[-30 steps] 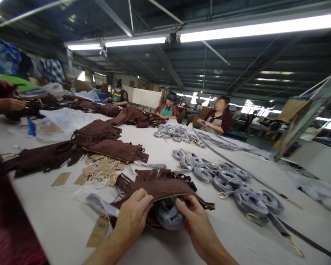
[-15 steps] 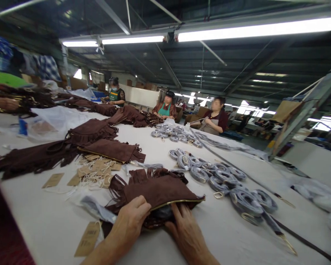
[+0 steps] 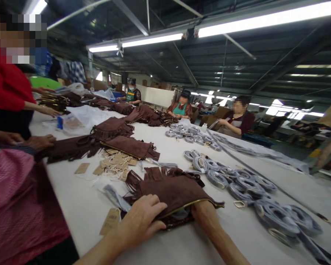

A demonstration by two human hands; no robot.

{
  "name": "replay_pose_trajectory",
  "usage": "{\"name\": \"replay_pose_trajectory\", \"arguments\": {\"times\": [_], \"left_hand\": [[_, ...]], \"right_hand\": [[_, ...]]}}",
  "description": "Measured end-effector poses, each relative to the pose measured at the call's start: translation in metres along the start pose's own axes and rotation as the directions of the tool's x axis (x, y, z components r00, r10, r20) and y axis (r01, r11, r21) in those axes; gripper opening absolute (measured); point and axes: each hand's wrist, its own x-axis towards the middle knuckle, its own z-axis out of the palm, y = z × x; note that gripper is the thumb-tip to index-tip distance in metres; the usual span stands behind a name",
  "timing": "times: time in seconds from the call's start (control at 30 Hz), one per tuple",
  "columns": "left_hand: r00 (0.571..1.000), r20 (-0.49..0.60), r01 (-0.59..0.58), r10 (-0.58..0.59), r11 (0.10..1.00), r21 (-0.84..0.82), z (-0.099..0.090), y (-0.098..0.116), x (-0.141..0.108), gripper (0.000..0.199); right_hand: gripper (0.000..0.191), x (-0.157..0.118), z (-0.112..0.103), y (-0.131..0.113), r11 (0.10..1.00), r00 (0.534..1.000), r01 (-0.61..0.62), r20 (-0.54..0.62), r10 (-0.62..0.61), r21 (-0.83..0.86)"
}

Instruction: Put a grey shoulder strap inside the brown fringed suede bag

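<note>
A brown fringed bag [image 3: 171, 189] lies at the near middle of the white table [image 3: 79, 215], its gold zipper open towards me. My left hand [image 3: 145, 217] rests on the bag's near edge at the left of the opening, fingers somewhat apart. Inside the opening, at the right, is my right hand [image 3: 204, 212]; the bag hides its fingers. Grey wrapped material shows in the opening between both hands. Beside my left wrist lie a tan tag [image 3: 109, 221] and a grey strap in clear plastic [image 3: 117, 197].
Coiled grey straps [image 3: 244, 182] spread over the right side. Tan tags with white strings [image 3: 114, 162] and more brown fringed bags [image 3: 127, 144] lie beyond my left hand. People stand at the left edge [image 3: 5, 88]; others are across the table. A plastic bag [image 3: 84, 117] lies farther back.
My right hand has gone deeper into the bag, its fingers now hidden. My left hand's fingers have spread. The view has swung left, bringing the people at the left edge into sight.
</note>
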Motion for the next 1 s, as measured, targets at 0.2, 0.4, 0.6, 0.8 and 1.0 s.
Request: {"name": "replay_pose_trajectory", "arguments": {"times": [0.2, 0.4, 0.6, 0.8, 1.0], "left_hand": [[0.993, 0.042, 0.109, -0.107, 0.993, -0.041, -0.019, -0.017, -0.034, 0.058], [0.990, -0.024, 0.142, -0.142, 0.990, 0.001, -0.006, -0.011, -0.038, 0.033], [0.987, -0.107, 0.129, -0.122, 0.990, 0.062, 0.004, -0.009, -0.037, 0.016], [0.989, -0.084, 0.122, -0.120, 0.992, 0.025, 0.003, -0.022, -0.033, 0.018], [0.990, 0.012, 0.140, -0.140, 0.989, 0.042, -0.012, -0.036, -0.033, 0.025]], "right_hand": [[0.029, -0.032, -0.025, -0.010, 0.973, 0.981, -0.060, 0.193, 0.016, 0.223], [0.031, -0.022, 0.005, -0.008, 0.979, 0.986, -0.132, -0.085, 0.146, 0.153], [0.030, -0.038, -0.007, -0.028, 0.983, 0.999, 0.035, 0.017, -0.033, -0.181], [0.025, -0.070, -0.047, -0.064, 1.000, 0.995, -0.028, 0.101, 0.028, 0.003], [0.033, -0.052, -0.074, 0.010, 0.983, 0.977, -0.181, -0.110, 0.182, 0.013]]}}
